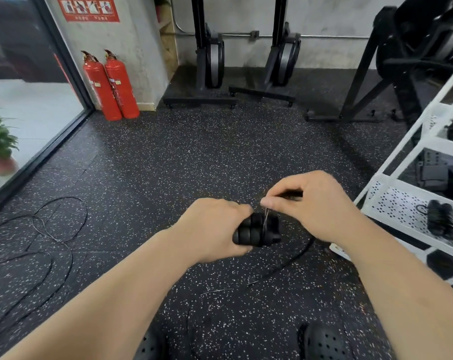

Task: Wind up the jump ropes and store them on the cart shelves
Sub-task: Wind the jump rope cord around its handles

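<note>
Handles point(251, 231) in L hand point(209, 229), axis left-right, R hand point(316, 206) pinching cord point(265, 220)

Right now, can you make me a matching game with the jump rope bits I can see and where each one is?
Things:
1. black handles
2. thin cord
3. loose jump rope
4. wound-up rope

Places:
A. pinched by the right hand
B. on a shelf of the white cart
C. gripped in the left hand
D. lying on the floor, far left

Pairs: 1-C, 2-A, 3-D, 4-B
</note>
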